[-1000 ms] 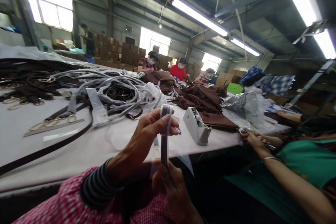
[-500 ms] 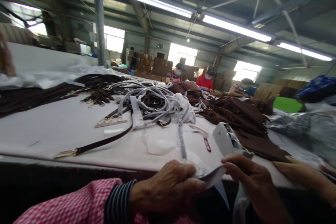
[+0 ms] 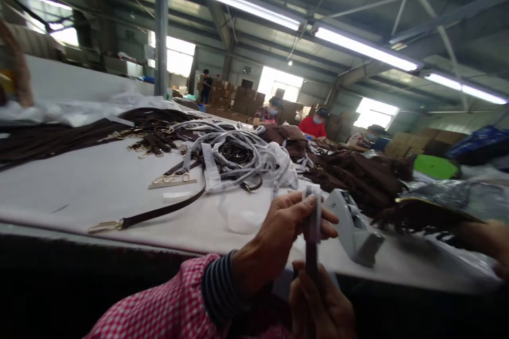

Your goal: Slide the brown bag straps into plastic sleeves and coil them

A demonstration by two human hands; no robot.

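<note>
My left hand (image 3: 284, 228), in a striped cuff and pink checked sleeve, pinches the upper part of a strap (image 3: 313, 222) wrapped in pale, translucent film. Just below it, my right hand (image 3: 320, 302) has its fingers closed round the strap's dark lower part, close to the table's front edge. The strap stands nearly upright between the two hands. Behind them lies a tangle of wrapped straps (image 3: 238, 151). A white tape dispenser (image 3: 350, 228) sits right of my hands.
A dark strap with a gold clasp (image 3: 159, 214) lies near the front edge of the white table (image 3: 91, 185). Brown fabric (image 3: 353, 172) is heaped behind the dispenser. At the right edge, another person's hand (image 3: 485, 238) is beside a dark item. Several people are farther back.
Both hands have come together around the strap, now upright; my left rose and my right moved left and down. The other person's hand at right has shifted right, beside a dark item.
</note>
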